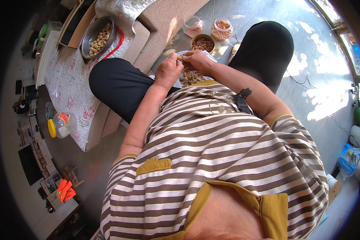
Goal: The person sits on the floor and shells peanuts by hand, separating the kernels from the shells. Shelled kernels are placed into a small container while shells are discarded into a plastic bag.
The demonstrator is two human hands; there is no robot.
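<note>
In front of my belly, my left hand (pixel 169 70) and my right hand (pixel 199 61) meet at the fingertips. Both pinch a small pale peanut (pixel 181 59), mostly hidden by the fingers. Below them, between my knees, a heap of broken peanut shells (pixel 193 78) lies in a container lined with a white plastic bag (pixel 210 56). Just beyond my hands stands a round tin (pixel 213 45) holding shelled reddish peanut kernels (pixel 202 44). Two clear plastic jars behind it also hold kernels: the right jar (pixel 222 29) is fuller than the left jar (pixel 193 26).
A metal bowl (pixel 85 45) of unshelled peanuts (pixel 100 40) sits on the quilted sofa cover (pixel 67 75) at left, near a cardboard box (pixel 77 31). A yellow-lidded plastic jar (pixel 63 127) is further back. A thin cable (pixel 213 12) crosses by the jars. Sunlight patches the tiled floor (pixel 306 99).
</note>
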